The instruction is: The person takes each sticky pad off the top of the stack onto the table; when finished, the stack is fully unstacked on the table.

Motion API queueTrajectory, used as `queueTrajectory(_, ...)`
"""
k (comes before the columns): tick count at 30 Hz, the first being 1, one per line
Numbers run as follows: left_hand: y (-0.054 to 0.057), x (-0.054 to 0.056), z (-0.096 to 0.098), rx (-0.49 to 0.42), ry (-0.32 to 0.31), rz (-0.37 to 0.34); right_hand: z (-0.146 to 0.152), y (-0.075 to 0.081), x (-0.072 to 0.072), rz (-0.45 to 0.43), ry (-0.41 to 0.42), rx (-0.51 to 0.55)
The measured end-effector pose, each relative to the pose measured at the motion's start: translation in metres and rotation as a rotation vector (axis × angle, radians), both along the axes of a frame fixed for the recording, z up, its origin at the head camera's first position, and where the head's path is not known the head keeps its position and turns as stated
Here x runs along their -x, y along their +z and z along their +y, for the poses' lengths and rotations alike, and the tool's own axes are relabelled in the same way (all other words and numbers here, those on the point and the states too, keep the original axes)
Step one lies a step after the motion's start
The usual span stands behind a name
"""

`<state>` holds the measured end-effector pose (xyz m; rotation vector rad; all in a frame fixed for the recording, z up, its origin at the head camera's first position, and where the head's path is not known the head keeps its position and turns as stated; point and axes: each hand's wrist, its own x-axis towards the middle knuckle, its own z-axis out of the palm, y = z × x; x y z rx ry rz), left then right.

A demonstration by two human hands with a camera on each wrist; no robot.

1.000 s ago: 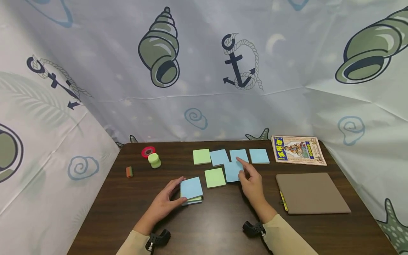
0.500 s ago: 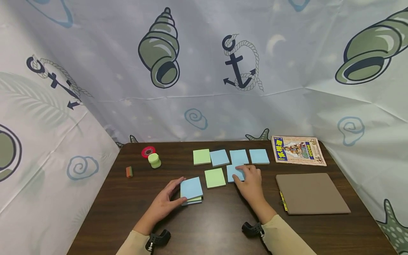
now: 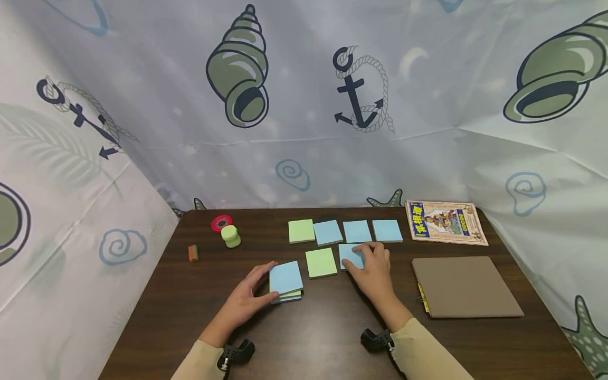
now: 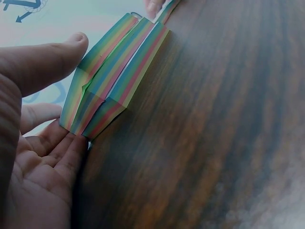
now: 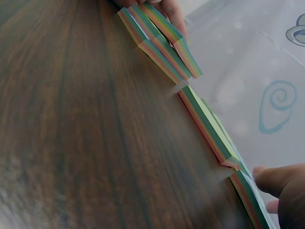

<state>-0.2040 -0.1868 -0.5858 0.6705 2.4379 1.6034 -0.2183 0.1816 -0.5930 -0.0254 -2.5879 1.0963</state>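
My left hand (image 3: 244, 296) grips a stack of sticky note pads (image 3: 285, 276), thumb at the near side and fingers at the left. Blue lies on top, with a green and a blue edge beneath. Striped rainbow edges of three stacked pads (image 4: 116, 71) show in the left wrist view. My right hand (image 3: 376, 273) holds a single blue sticky note pad (image 3: 347, 253) between bent index finger and thumb, partly covering it. Between the hands lies a green pad (image 3: 321, 263). In the right wrist view, the right thumb (image 5: 276, 179) is right at the blue pad's edge (image 5: 249, 198).
Behind, a row holds a green pad (image 3: 301, 231) and three blue pads (image 3: 357, 231). A comic-style booklet (image 3: 445, 222) and a brown laptop-like folder (image 3: 467, 287) lie right. Leftward are a red ring (image 3: 220, 222), a pale green cylinder (image 3: 230, 236) and a small orange-green block (image 3: 192, 253).
The right index finger has drawn back from the rear blue pad and bent onto the front one, which has slid slightly right. The left hand and its stack have stayed put.
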Motion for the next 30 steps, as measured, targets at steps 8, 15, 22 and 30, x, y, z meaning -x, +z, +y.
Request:
queueTrajectory(8,-0.002,0.001,0.001,0.011,0.009,-0.003,0.001,0.001,0.003,0.09,-0.016,0.139)
queueTrajectory(15,-0.004,0.0,0.001,0.019,0.013,-0.02,-0.001,0.002,-0.001,0.156,0.143,0.329)
queueTrajectory(22,-0.005,0.001,0.001,0.013,0.006,-0.009,-0.019,0.009,-0.014,0.025,0.484,0.526)
queueTrajectory(30,-0.004,0.002,0.001,0.019,0.012,0.012,-0.065,0.009,-0.03,-0.178,0.546,0.723)
